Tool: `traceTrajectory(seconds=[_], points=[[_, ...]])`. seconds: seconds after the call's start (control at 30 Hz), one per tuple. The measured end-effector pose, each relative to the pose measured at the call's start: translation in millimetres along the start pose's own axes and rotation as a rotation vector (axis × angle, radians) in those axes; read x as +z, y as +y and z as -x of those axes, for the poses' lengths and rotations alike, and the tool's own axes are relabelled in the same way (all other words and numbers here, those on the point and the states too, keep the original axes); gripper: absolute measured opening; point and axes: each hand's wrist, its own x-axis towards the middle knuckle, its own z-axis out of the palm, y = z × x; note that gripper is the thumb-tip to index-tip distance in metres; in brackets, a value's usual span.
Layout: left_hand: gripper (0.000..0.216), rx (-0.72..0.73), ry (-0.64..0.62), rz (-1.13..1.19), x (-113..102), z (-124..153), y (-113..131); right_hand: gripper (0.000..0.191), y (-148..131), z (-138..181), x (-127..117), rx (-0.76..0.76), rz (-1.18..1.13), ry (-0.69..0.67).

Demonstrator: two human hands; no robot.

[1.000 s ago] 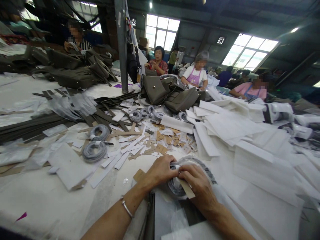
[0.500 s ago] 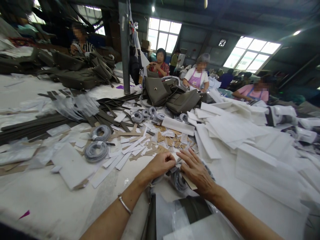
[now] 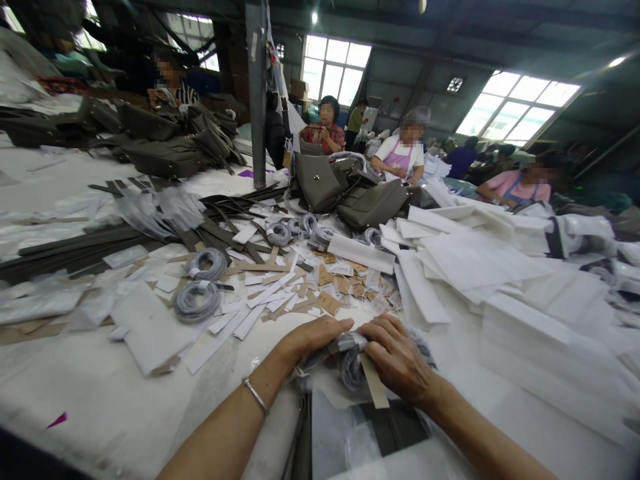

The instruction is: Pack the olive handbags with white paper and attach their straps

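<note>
Low in the middle of the head view, a dark coiled strap (image 3: pixel 353 370) is wrapped in clear plastic. My left hand (image 3: pixel 316 337) closes over its far left side, the fingers partly hidden behind it. Curled over the right side of the coil is my right hand (image 3: pixel 397 353), with a narrow beige card strip (image 3: pixel 374 383) poking out beneath its fingers. Directly below lies a dark bag (image 3: pixel 397 427), partly covered by white sheets (image 3: pixel 333 427) and clear plastic.
Wrapped coils (image 3: pixel 197 301) and dark straps (image 3: pixel 90 243) lie to the left. Brown tags (image 3: pixel 327 303) are scattered ahead. White padding sheets (image 3: pixel 530 340) pile up on the right. Dark bags (image 3: pixel 373 203) sit farther back, near a post (image 3: pixel 257 100) and several people (image 3: pixel 400 157).
My left hand has gone from a pinch above the coil to lying along its top. The right fingers have curled in, and the card strip now hangs more upright. The view has shifted slightly.
</note>
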Motion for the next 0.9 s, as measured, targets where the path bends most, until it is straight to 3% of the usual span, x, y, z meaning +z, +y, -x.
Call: traceTrajectory(seconds=[0.13, 0.37, 0.77, 0.9], points=[[0.049, 0.005, -0.029, 0.133, 5.2, -1.2, 1.1, 0.023, -1.1, -2.5, -6.6, -0.019, 0.006, -0.006], [0.04, 0.026, 0.09, 0.241, 9.3, -8.4, 2.7, 0.022, -7.9, -10.9, -6.9, 0.005, 0.008, -0.048], [0.011, 0.239, 0.484, -0.095, 20.9, -1.4, 17.0, 0.028, -1.9, -5.6, -7.0, -0.019, -0.023, -0.031], [0.012, 0.289, 0.526, -0.157, 23.7, 0.8, 18.6, 0.027, 0.0, -1.0, -4.9, -0.03, -0.028, -0.006]])
